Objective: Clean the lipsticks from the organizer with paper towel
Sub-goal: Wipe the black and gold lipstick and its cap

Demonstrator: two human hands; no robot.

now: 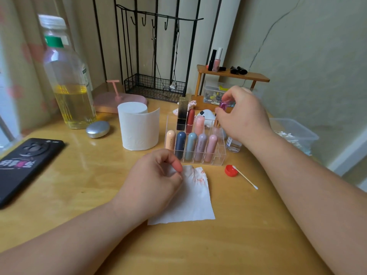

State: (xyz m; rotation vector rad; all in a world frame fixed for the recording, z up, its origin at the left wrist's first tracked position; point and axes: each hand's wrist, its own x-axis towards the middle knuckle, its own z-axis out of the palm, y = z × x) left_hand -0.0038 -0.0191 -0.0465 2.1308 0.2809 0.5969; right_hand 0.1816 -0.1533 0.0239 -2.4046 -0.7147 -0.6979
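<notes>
Fingers point(234, 91) of the right hand point(241, 118) are curled round the top of a magenta lipstick point(224, 105), pinching it between thumb and forefinger over the back right corner of the organizer point(217, 158); the hand hides the lower part of the tube, so whether it sits in a compartment cannot be told. The left hand point(155, 175) lies on the table point(238, 239) just in front of the organizer, its fingers bent and nipping the upper left corner of a paper towel point(192, 203), which lies flat and bears red smears near its top edge. The clear organizer stands upright in the middle of the table. Its front row holds five rounded lipsticks: peach point(170, 139), navy point(180, 144), teal point(191, 146), mauve point(201, 147) and pink point(211, 148). Behind them stand a square black-and-gold tube point(182, 114), a red tube point(190, 120) and a pale pink tube point(199, 123). A paper roll point(139, 129) stands just left of the organizer. A red cap point(231, 170) lies to the right of the towel with a cotton swab point(247, 179) resting on it. At the far left are a phone point(25, 165), a silver tin point(97, 129) and a bottle point(68, 82) of yellow liquid.
</notes>
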